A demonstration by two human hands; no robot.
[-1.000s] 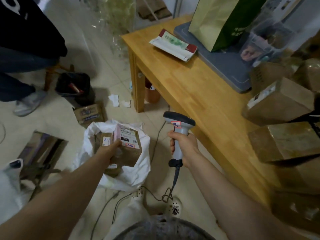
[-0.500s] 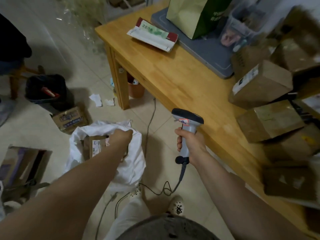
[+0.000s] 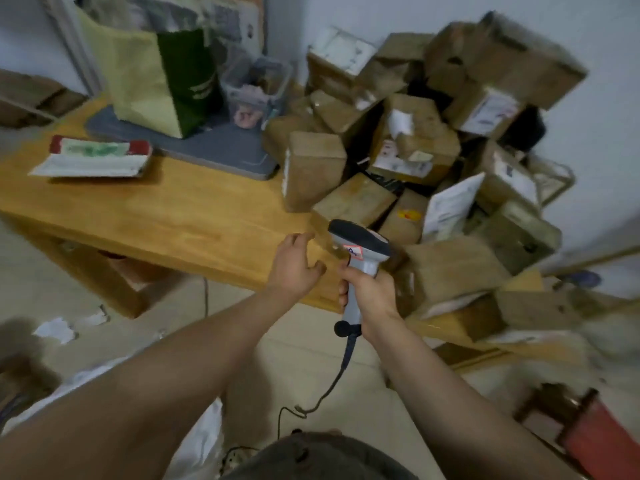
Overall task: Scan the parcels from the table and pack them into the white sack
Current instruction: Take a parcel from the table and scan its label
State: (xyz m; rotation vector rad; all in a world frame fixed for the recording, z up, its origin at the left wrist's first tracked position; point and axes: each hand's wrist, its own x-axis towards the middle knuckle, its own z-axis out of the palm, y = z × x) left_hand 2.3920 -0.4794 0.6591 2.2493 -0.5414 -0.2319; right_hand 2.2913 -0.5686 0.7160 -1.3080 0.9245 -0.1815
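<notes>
A heap of brown cardboard parcels (image 3: 422, 140) covers the right half of the wooden table (image 3: 166, 220). My right hand (image 3: 369, 292) grips the grey barcode scanner (image 3: 358, 247) by its handle, just in front of the heap. My left hand (image 3: 294, 265) hovers empty over the table's front edge, fingers spread, a short way from the nearest parcel (image 3: 349, 202). Only a bit of the white sack (image 3: 201, 441) shows at the bottom left, mostly hidden behind my left arm.
A green and cream paper bag (image 3: 156, 77) stands on a grey tray (image 3: 214, 150) at the back of the table, beside a clear plastic box (image 3: 256, 88). A white and red packet (image 3: 93, 157) lies at the left. A red stool (image 3: 595, 438) stands at the lower right.
My left hand let go of the labelled parcel inside the sack and came up empty to the table edge. My view swung from the floor up to the parcel heap. The scanner stays in my right hand.
</notes>
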